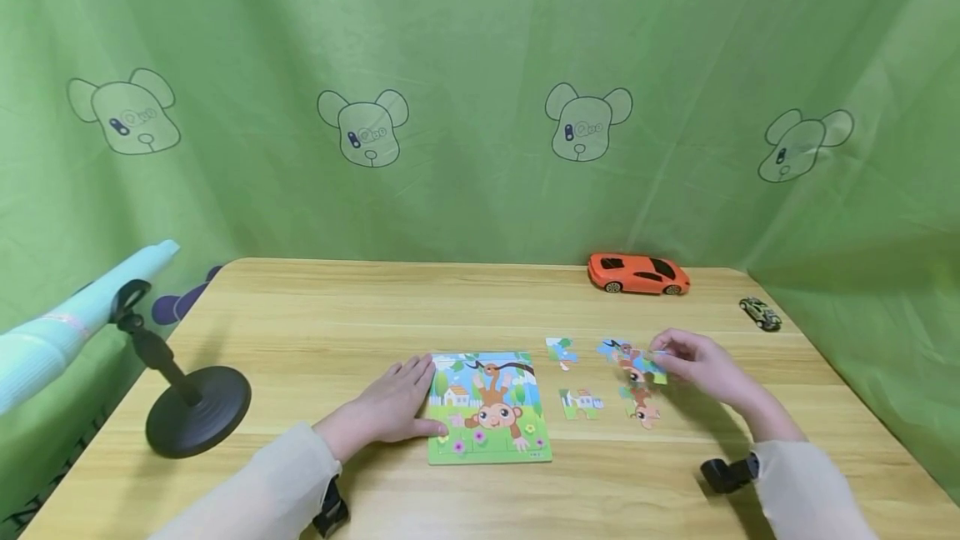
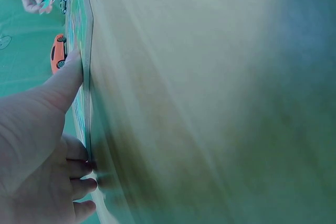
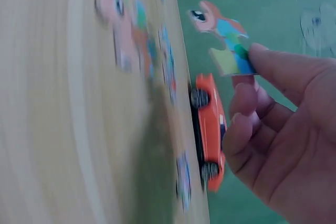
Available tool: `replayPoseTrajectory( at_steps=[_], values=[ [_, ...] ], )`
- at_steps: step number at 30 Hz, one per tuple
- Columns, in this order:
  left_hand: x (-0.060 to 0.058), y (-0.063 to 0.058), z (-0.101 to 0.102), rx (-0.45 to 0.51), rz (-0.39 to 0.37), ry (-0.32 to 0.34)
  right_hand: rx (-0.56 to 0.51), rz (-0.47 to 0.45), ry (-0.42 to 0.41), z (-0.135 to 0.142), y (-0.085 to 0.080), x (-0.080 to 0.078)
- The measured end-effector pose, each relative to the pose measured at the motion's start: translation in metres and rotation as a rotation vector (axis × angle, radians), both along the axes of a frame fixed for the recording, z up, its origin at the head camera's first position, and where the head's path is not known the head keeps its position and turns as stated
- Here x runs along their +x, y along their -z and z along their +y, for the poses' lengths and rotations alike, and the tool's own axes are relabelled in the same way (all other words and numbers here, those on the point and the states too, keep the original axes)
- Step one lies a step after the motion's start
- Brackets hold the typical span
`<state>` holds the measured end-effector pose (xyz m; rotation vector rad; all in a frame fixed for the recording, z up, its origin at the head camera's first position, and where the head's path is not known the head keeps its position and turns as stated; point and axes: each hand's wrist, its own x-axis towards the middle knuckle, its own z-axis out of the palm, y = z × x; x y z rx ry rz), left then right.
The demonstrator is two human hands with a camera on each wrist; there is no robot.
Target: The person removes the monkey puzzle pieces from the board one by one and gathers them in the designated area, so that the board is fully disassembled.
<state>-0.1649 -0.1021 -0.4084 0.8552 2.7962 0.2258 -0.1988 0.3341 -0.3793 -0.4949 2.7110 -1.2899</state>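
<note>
The left hand (image 1: 393,407) lies at the left side of a picture board (image 1: 491,450), and we see its fingers stretched out, while the thumb touches the board near the lower left corner. The right hand (image 1: 701,369) is clamped on a puzzle piece (image 3: 229,36): the thumb and the fingers pinch it by its edge, and we see it raised above the table (image 1: 337,307). This piece shows a dark eye together with some blue and green colour. The board lies flat on the table, and we recognise on it a monkey, a small house and flowers. To the right of the board we count four loose pieces (image 1: 579,404), which lie near the right hand; one of them is partly hidden by the held piece. On the left side we see a black stand (image 1: 197,412) with a round base. Farther away, near the right edge, there is a small toy car (image 1: 761,313), and at the back edge we find a bigger orange car (image 1: 637,275). Behind all these things we see a green cloth (image 1: 480,215) with drawn animal heads.
</note>
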Motion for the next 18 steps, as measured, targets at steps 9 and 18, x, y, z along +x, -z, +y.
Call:
replayPoseTrajectory(
  at_steps=[9,18],
  values=[
    [0.001,-0.001,0.001,0.001,-0.003,-0.002,0.084,-0.084,0.074,0.051,0.008,0.006],
    [0.000,-0.002,0.002,0.001,-0.005,0.000,0.120,-0.130,0.043,0.087,0.021,0.011]
  ],
)
